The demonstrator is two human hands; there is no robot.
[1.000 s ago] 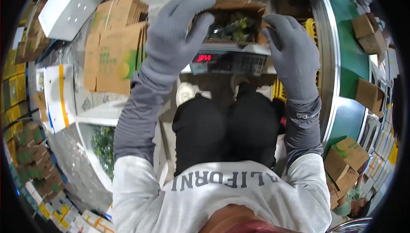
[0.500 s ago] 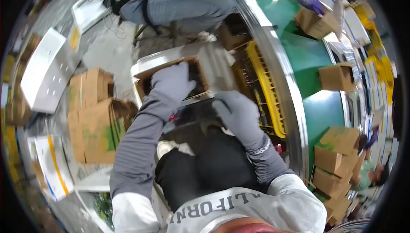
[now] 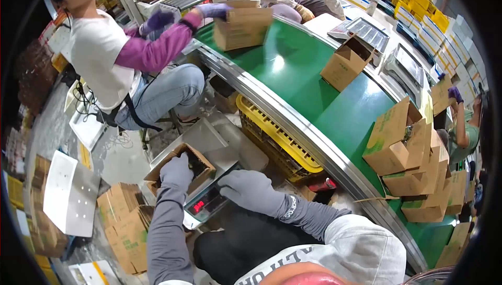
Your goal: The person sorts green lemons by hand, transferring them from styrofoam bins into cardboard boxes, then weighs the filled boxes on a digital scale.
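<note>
Squarely on the scale's (image 3: 209,149) steel pan sat the open box (image 3: 180,167), its long axis running from lower left toward upper right, dark produce showing inside. Over its near left part lay the left hand (image 3: 176,171), gloved fingers (image 3: 168,178) curled onto the rim and contents, gripping the box. Just to the right, the right hand (image 3: 250,190) rested palm down at the scale's front edge above the red readout (image 3: 199,206), fingers spread flat and holding nothing. Of the two, the left was nearer, already on it. Beyond stood a yellow crate (image 3: 277,133), then the green belt (image 3: 314,91) carrying boxes.
</note>
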